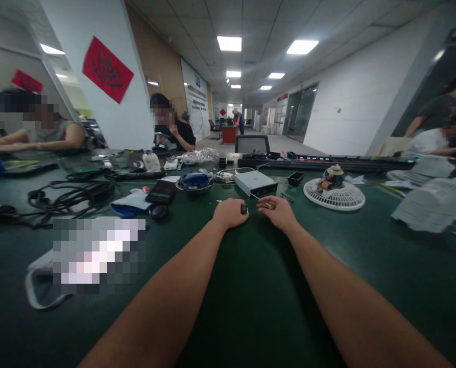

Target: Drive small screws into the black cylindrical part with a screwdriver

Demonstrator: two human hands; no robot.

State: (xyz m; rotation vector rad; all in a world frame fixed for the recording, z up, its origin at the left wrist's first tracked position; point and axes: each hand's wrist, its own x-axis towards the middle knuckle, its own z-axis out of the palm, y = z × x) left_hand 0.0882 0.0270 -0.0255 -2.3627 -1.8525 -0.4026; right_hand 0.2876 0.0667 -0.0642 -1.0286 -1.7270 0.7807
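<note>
The right hand (277,213) is closed on a small gold thing (268,205). A thin stick (257,198) pokes out of it, pointing left and away. The left hand (230,213) is curled around a small black round thing (244,208). Both hands are over a green table (250,306). Farther off sit a white box (255,183) and a round white fan grille (334,194).

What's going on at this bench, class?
A person sits at a long green bench with both hands out in front. The left hand holds a small dark round piece at its fingers, and the right hand pinches a small brass-coloured piece; neither piece is clear enough to identify. Just ahead lie a white box and a round white grille. A co-worker sits farther along.
</note>
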